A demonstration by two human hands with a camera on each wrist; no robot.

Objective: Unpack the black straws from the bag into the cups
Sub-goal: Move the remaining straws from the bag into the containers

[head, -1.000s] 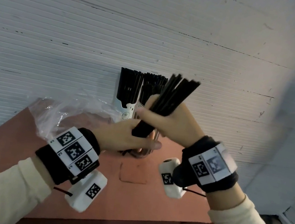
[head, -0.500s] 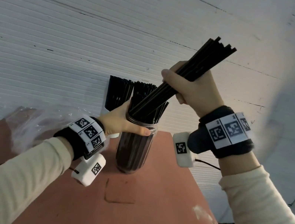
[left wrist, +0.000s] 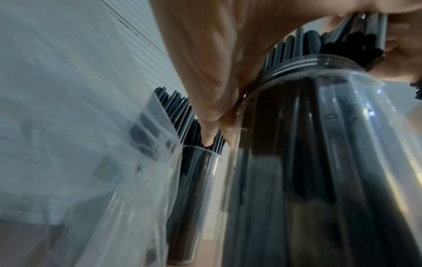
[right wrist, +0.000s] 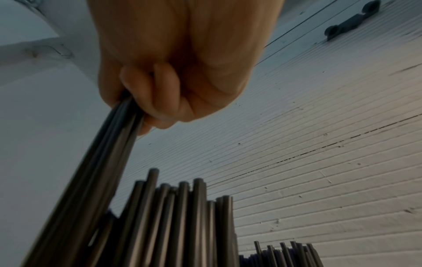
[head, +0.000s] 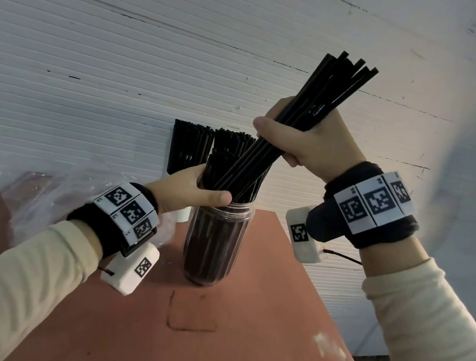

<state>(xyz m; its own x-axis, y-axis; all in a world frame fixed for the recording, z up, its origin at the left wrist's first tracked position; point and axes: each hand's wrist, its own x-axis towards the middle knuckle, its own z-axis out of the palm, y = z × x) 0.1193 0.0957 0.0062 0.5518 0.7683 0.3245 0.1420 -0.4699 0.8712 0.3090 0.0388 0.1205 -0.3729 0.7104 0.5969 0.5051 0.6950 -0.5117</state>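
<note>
My right hand (head: 302,147) grips a tilted bundle of black straws (head: 326,94) in a fist. The bundle's lower ends slant down among the straws standing in a tall clear cup (head: 214,245). My left hand (head: 194,188) curls round those standing straws just above the cup's rim, thumb across the front. Behind it a second cup (head: 183,215) holds more straws (head: 188,147). In the left wrist view my left hand (left wrist: 205,63) sits over the clear cup (left wrist: 331,153). The right wrist view shows my fist (right wrist: 182,72) on the bundle (right wrist: 102,162).
A crumpled clear plastic bag (head: 47,199) lies on the left of the red-brown table (head: 234,343), against a white ribbed wall (head: 126,51). The table's right edge drops away close to the clear cup. The bag (left wrist: 91,198) drapes in front of the second cup (left wrist: 194,180).
Over the last second my right hand lifted the bundle up and to the right. My left hand left the bundle's lower end and took hold of the straws at the clear cup's rim.
</note>
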